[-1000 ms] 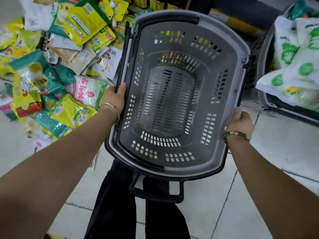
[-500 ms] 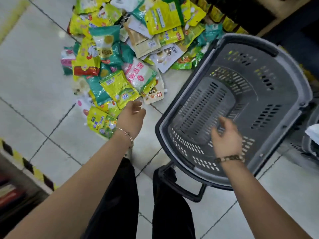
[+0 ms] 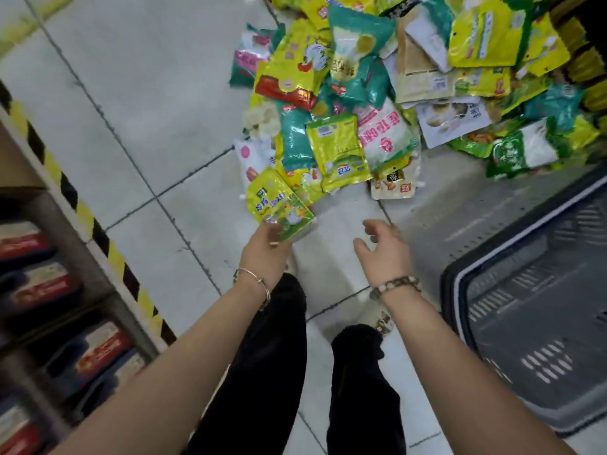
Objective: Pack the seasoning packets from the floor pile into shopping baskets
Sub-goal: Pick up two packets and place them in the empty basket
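A pile of seasoning packets (image 3: 377, 93), yellow, green, teal and white, lies on the tiled floor ahead. My left hand (image 3: 266, 251) grips the near edge of a yellow-green packet (image 3: 279, 205) at the pile's front. My right hand (image 3: 384, 251) hovers open over bare tile, fingers spread, holding nothing. The grey shopping basket (image 3: 460, 290) with a slotted bottom stands on the floor at the right, with nothing in the part I can see.
A shelf unit with a yellow-black striped edge (image 3: 85, 211) runs along the left, holding red and blue boxes (image 3: 98, 353). My black-trousered legs (image 3: 279, 372) are below my arms. More yellow goods (image 3: 591, 70) stand at the far right behind the pile.
Both hands have let go of the basket, which now stands on the floor at the right. My left hand moved to the pile and took hold of a yellow-green packet; my right hand swung toward the pile.
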### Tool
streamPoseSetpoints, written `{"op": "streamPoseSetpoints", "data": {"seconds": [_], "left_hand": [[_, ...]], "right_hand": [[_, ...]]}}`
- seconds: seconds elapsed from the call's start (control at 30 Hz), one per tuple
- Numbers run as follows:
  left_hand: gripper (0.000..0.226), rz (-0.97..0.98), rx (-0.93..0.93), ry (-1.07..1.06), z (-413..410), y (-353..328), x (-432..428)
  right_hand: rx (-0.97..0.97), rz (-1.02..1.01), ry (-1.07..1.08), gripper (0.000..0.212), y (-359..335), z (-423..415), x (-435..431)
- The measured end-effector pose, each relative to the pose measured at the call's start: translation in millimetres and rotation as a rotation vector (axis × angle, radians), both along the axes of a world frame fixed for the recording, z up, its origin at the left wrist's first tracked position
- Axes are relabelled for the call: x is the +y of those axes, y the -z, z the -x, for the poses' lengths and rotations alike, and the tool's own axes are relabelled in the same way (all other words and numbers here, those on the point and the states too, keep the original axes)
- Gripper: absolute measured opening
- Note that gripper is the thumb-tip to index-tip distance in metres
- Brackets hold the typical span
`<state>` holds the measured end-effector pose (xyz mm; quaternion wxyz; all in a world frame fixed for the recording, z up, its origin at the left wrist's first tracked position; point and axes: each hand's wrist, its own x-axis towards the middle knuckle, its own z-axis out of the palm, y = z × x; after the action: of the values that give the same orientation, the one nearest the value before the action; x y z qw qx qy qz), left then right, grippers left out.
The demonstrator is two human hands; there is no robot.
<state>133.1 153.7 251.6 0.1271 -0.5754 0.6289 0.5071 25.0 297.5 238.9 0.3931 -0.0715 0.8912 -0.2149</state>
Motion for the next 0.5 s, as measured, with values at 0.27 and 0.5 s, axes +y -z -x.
{"op": "streamPoseSetpoints", "data": {"seconds": [0.27, 0.5], "left_hand": [[0.034, -0.179, -0.150, -0.040, -50, 81, -34], [0.046, -0.244, -0.200, -0.235, -62, 190, -55]], "right_hand": [[-0.160, -0.111, -0.113, 0.038, 83, -12, -73], [-0.189, -0.181, -0.332, 0.042, 195, -12, -116]]}}
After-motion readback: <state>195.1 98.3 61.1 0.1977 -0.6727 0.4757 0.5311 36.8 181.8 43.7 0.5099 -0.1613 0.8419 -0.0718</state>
